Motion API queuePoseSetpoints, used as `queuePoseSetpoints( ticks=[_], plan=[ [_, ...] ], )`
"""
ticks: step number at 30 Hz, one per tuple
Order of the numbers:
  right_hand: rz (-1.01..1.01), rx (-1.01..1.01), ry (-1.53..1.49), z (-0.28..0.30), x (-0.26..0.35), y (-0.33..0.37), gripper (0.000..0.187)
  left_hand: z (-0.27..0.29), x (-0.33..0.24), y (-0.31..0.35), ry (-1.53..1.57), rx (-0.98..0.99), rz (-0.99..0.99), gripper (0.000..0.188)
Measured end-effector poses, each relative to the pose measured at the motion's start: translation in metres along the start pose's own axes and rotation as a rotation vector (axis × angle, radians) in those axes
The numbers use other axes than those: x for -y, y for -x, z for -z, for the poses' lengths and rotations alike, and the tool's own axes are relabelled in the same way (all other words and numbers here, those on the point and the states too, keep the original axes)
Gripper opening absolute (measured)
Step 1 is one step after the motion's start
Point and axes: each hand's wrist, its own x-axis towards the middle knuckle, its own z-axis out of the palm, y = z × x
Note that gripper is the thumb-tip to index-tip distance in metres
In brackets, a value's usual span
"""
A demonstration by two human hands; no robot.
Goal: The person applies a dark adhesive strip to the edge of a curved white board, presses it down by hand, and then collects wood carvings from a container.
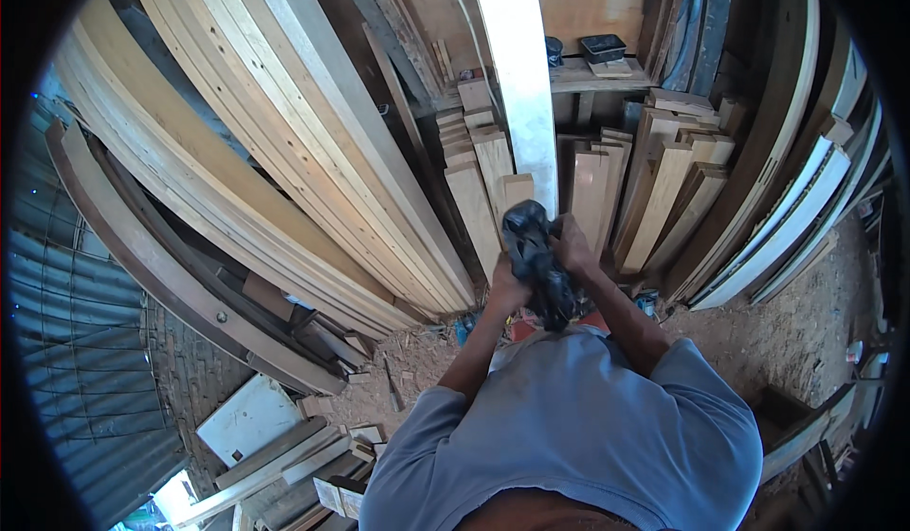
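- Black bundle, maybe a plastic bag, was between both hands, in front of the grey-blue shirt.
- Left hand was closed on its left side; right hand on its right, farther from the body. Exact finger placement: couldn't tell.
- Handling well probably called for an even two-handed hold, loose folds gathered, clear of the planks just beyond.
- Brands, labels, writing: none legible on the bundle or shirt.
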Motion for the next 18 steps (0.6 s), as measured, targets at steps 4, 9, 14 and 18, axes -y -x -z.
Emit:
queuePoseSetpoints(
  ticks=[4,9,14,18],
  plan=[
    [0.138,0.413,-0.779,0.003,0.039,0.017,0.092,-0.008,0.058,-0.032,0.098,-0.138,0.113,0.045],
    [0.411,0.366,0.269,0.018,0.063,0.041,0.119,0.0,0.029,-0.029,0.402,0.008,0.215,0.031],
    [0.212,0.423,0.005,0.02,0.034,0.033,0.088,0.012,0.022,-0.009,0.666,0.24,0.28,0.027],
    [0.281,0.312,-0.136,0.004,-0.013,0.011,0.071,0.03,0.064,0.013,0.801,0.159,0.124,0.032]
  ],
)
